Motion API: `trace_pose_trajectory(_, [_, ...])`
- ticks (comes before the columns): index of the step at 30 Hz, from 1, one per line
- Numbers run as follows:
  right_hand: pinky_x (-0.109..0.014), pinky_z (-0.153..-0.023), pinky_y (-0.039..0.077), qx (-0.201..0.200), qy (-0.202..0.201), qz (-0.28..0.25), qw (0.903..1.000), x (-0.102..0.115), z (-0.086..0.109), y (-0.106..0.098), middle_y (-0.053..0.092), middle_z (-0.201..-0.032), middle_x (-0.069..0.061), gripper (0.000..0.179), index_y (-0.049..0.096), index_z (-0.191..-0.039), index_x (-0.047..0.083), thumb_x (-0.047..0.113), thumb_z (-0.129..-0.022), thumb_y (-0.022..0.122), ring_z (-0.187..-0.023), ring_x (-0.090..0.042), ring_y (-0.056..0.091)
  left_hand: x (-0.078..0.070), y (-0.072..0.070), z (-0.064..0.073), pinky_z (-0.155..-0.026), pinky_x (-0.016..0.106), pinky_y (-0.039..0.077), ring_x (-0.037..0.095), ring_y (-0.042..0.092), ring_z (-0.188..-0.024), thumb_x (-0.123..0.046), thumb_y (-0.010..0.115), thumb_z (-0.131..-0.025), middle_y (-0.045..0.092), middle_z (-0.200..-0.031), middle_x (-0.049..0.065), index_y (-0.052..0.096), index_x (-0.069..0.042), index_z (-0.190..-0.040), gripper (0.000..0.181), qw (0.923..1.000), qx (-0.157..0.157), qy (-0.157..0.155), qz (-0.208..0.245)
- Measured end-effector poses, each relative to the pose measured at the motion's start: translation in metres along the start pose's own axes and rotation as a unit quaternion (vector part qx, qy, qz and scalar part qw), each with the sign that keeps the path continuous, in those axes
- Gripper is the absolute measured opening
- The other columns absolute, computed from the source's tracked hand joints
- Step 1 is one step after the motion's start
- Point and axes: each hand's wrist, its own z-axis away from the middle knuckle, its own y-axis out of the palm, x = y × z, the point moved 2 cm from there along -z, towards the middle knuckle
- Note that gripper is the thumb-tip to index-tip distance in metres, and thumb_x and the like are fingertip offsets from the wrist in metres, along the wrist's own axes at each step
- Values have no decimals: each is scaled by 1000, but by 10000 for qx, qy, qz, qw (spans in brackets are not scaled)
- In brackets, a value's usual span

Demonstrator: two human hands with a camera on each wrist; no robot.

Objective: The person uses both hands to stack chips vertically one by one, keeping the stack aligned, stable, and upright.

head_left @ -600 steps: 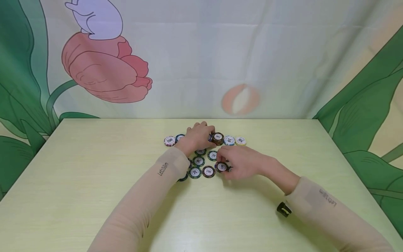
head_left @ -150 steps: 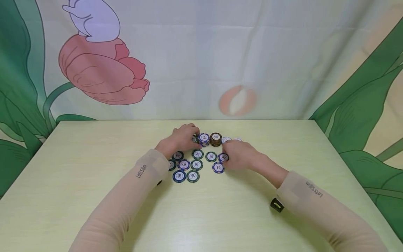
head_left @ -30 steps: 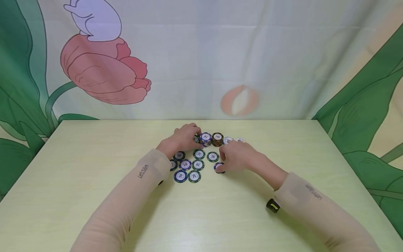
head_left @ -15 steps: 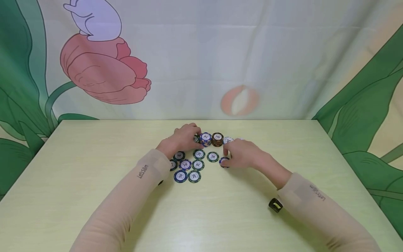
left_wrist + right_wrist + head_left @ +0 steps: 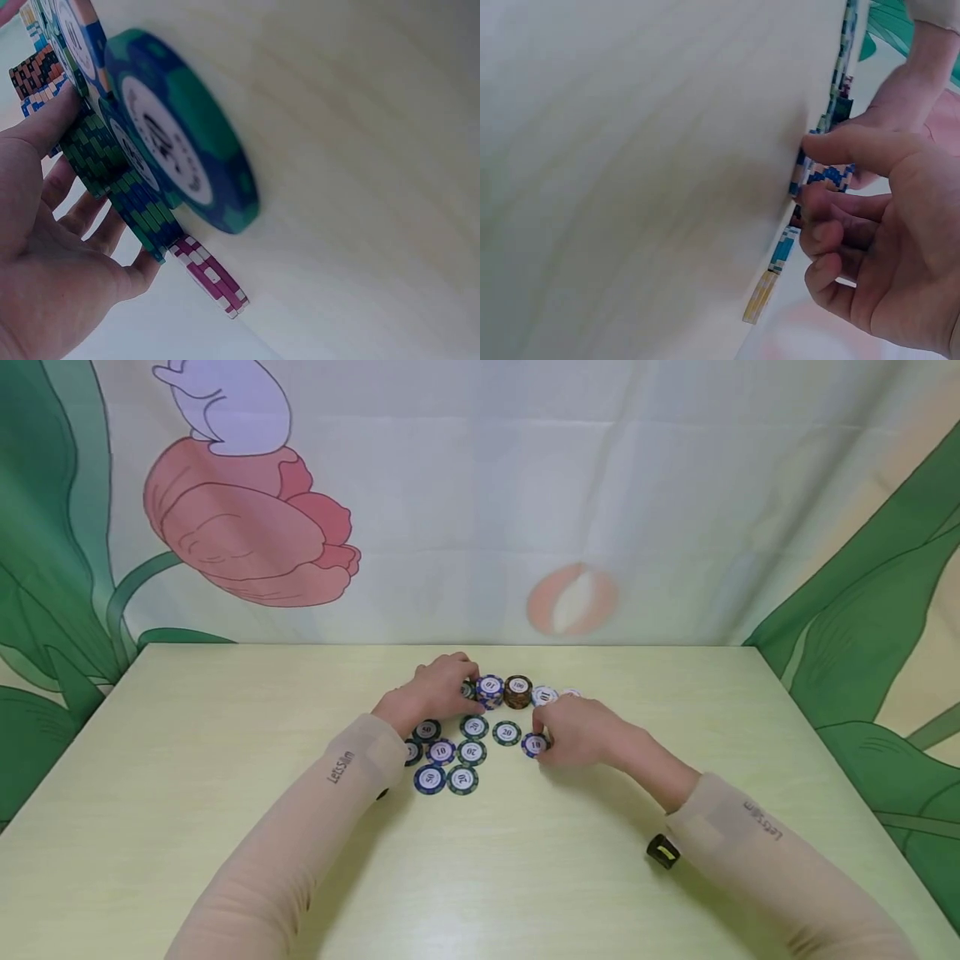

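Note:
My left hand (image 5: 429, 693) curls round the back row of poker chip stacks, thumb in front and fingers behind. The left wrist view shows its thumb on the green chip stack (image 5: 94, 154), beside the blue-and-orange stack (image 5: 491, 692). My right hand (image 5: 581, 733) pinches a blue poker chip (image 5: 534, 745) marked 10 between thumb and fingertips, in front of the row. In the right wrist view this chip (image 5: 800, 171) stands on edge to the camera, between thumb and index finger. Right of the blue stack is a brown-black stack (image 5: 518, 691) marked 100.
Several loose chips lie flat in front: a green 20 chip (image 5: 507, 732), a blue 50 chip (image 5: 430, 779) and others. White-blue chips (image 5: 544, 695) and yellow chips (image 5: 760, 298) end the row on the right. Maroon chips (image 5: 210, 277) sit at its left end.
Over the last second the right hand has drawn the blue 10 chip back and right. Earlier, black 100 chips and other blue chips left the front group; the blue stack now shows taller.

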Motion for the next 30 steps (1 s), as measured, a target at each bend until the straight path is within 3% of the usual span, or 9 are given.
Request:
trace_pose_trajectory(9, [-31, -53, 40, -199, -171, 54, 9996, 1, -3, 7, 59, -73, 4, 16, 63, -90, 10, 16, -79, 72, -62, -12, 49, 1, -1, 1, -109, 67, 30, 32, 46, -134, -37, 77, -94, 52, -145, 12, 64, -7, -130, 48, 10000, 17, -27, -29])
trace_pose_trajectory(21, [-34, -58, 48, -508, -121, 10, 9986, 4, -9, 1, 62, -77, 2, 33, 65, -104, 7, 28, -80, 73, -65, -17, 58, 0, 0, -1, -109, 66, 31, 31, 48, -132, -37, 77, -94, 53, -143, 11, 64, -8, -129, 48, 10000, 9, -46, -37])
trace_pose_trajectory(30, [-33, -54, 46, -807, -28, -100, 9967, 6, -23, -4, 62, -77, 0, 34, 63, -108, 6, 28, -83, 72, -62, -16, 56, -1, -1, 0, -109, 66, 31, 30, 49, -129, -37, 77, -94, 53, -142, 11, 64, -7, -129, 48, 10000, 9, -19, 9])
